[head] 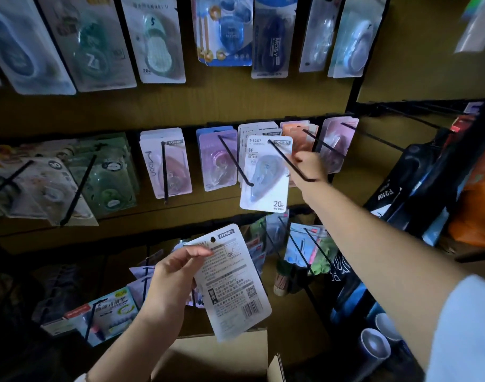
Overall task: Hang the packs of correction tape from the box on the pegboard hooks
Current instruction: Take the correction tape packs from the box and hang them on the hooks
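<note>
My left hand (171,279) grips a white pack of correction tape (231,282) by its left edge, printed back and barcode facing me, above the open cardboard box (225,357). My right hand (308,166) reaches up to the middle row and holds the right edge of a front-facing pack marked 20m (266,175), which is threaded on a long black hook (291,161). More packs of the same kind hang behind it on that hook.
The brown pegboard (180,106) carries rows of other blister packs on black hooks, above, left and below. Bare hooks (373,136) jut out at the right. Dark goods and paper cups (376,343) crowd the lower right.
</note>
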Motion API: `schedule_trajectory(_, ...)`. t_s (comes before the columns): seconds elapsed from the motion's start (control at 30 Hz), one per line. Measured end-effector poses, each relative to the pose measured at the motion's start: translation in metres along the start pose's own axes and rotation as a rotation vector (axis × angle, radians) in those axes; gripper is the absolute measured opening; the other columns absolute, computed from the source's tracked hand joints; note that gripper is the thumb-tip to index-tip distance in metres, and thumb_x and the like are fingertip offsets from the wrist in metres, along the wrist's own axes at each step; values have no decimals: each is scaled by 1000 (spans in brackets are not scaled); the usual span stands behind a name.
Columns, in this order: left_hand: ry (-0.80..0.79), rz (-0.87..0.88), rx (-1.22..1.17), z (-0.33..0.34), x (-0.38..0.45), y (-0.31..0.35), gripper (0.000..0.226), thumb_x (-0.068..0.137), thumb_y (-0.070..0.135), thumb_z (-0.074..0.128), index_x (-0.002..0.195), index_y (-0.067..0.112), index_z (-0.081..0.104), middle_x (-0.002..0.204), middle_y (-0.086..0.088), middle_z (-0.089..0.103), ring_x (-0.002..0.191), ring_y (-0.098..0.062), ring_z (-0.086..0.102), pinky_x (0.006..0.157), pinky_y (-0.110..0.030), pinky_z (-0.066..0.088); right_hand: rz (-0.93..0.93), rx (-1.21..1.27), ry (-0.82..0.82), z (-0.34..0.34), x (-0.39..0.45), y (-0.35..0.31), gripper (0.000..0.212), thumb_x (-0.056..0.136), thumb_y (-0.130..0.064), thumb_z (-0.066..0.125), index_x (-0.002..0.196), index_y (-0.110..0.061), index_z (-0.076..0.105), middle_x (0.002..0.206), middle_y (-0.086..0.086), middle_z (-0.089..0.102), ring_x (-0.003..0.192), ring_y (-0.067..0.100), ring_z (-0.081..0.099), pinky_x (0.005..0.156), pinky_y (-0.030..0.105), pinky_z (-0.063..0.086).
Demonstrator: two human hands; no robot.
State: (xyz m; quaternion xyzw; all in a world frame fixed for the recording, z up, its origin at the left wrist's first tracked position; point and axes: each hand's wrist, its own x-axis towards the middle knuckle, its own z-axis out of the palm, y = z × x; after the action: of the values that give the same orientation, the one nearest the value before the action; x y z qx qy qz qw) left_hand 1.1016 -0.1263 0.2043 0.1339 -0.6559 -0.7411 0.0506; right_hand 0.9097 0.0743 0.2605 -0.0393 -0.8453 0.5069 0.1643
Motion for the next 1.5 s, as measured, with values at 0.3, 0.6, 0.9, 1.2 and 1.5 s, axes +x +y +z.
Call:
schedule_trajectory(0.3, 40, -26, 15, -23, 16, -2, 33, 93, 6, 45, 66, 13, 63, 86, -13, 66, 74, -27, 61, 45, -27, 49, 119, 55, -25, 12, 29, -8, 28, 88, -25, 58, 62, -14, 53, 58, -3, 51, 50, 11, 46, 43, 18, 37)
schedule_trajectory(0.6, 58, 8, 34, -16, 8, 2, 31, 93, 7, 47, 67, 16, 61, 84, -5, 66, 91, -29, 60, 65, -35, 47, 135, -81, -186, -2, -39, 24, 16, 90, -9, 49, 96, -7, 65, 104, 19, 68, 64, 16, 55, 59, 26, 47)
schedule_trajectory(0.9, 103, 13, -75, 1, -29, 12, 40, 94, 0, 39, 123, 22, 56, 119, -13, 58, 110, -26, 54, 88, -38, 47, -294, -129, -826, -3, -184, 0, 52, 88, -25, 58, 137, -30, 41, 133, -10, 48, 116, 5, 48, 83, 21, 50)
schedule_trajectory(1.2, -114, 201, 26, 8, -72, 30, 53, 92, -2, 43, 122, 40, 54, 133, 4, 53, 125, -7, 48, 108, -33, 36, -370, -41, -424, 10, -219, 3, 39, 94, -9, 45, 131, -22, 51, 88, -7, 62, 64, -10, 58, 54, 4, 39)
schedule_trajectory(1.5, 119, 151, 55, -12, -66, 28, 24, 89, 7, 57, 111, 16, 59, 106, -7, 62, 95, -17, 59, 80, -25, 45, 296, 636, -347, -20, -207, 1, 7, 91, -11, 56, 90, -13, 63, 93, 13, 62, 89, 27, 56, 77, 39, 45)
